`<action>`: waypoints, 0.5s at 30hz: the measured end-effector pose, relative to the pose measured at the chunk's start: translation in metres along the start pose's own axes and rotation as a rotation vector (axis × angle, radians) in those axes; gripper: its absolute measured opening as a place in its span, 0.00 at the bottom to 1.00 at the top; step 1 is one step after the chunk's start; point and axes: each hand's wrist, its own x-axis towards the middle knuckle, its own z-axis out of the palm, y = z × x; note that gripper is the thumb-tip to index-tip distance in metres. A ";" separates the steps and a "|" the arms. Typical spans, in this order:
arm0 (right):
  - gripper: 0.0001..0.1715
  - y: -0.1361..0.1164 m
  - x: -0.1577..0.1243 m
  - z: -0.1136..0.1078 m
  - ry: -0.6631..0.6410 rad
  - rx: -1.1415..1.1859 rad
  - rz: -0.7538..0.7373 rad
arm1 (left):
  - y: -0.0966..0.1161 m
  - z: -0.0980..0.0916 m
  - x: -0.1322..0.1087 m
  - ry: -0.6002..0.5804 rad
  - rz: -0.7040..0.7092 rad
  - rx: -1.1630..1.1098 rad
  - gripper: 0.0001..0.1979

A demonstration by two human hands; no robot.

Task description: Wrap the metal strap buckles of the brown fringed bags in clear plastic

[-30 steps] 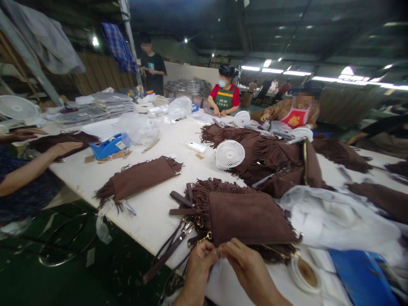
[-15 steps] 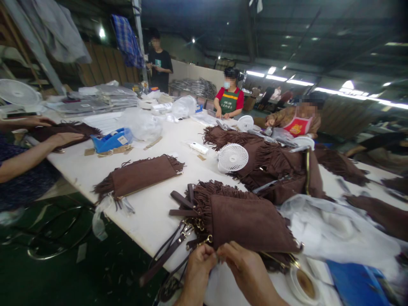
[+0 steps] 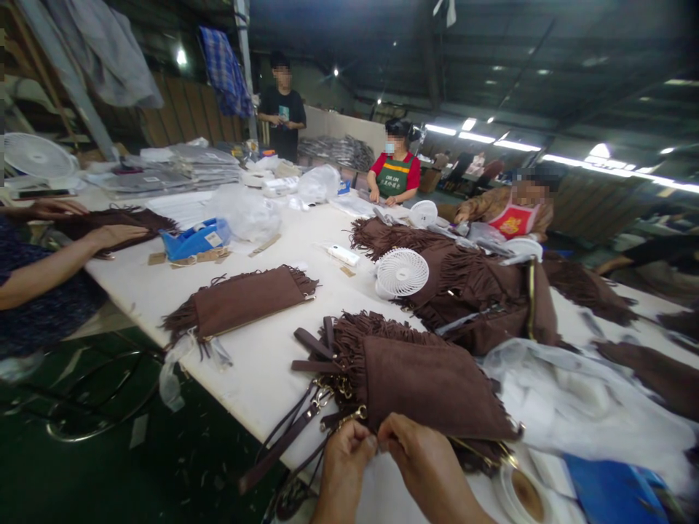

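Note:
My left hand (image 3: 347,462) and my right hand (image 3: 423,466) meet fingertip to fingertip at the near edge of a brown fringed bag (image 3: 429,382). Both are closed in a pinch, and whatever lies between the fingers is too small to make out. The bag lies flat, its fringe toward the far side and its zip edge toward me. Left of my hands, brown straps (image 3: 278,451) with gold clasps hang over the table edge. Just right of my hands stands a roll of tape (image 3: 524,495).
Another fringed bag (image 3: 248,300) lies farther left. Beyond stand a white fan (image 3: 403,273) and a heap of brown bags (image 3: 483,291). Clear plastic (image 3: 579,397) covers the right side. A blue tape dispenser (image 3: 194,240) sits near a co-worker's arm (image 3: 54,269). Other people work across the table (image 3: 306,349).
The view has shifted slightly. My fingertips have drawn a little apart, still pinched. The bag and straps lie as before.

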 end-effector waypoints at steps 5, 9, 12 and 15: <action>0.11 -0.001 0.002 -0.001 0.000 0.064 0.040 | 0.005 0.001 -0.005 0.015 0.028 0.033 0.15; 0.11 -0.001 0.003 -0.002 -0.006 0.085 0.054 | 0.002 -0.001 -0.007 0.001 0.040 0.002 0.13; 0.11 -0.001 0.003 -0.002 -0.006 0.091 0.060 | 0.002 -0.004 -0.010 -0.063 0.010 -0.055 0.15; 0.11 0.000 0.003 -0.002 -0.005 0.088 0.056 | 0.005 -0.005 -0.011 -0.101 -0.011 -0.059 0.17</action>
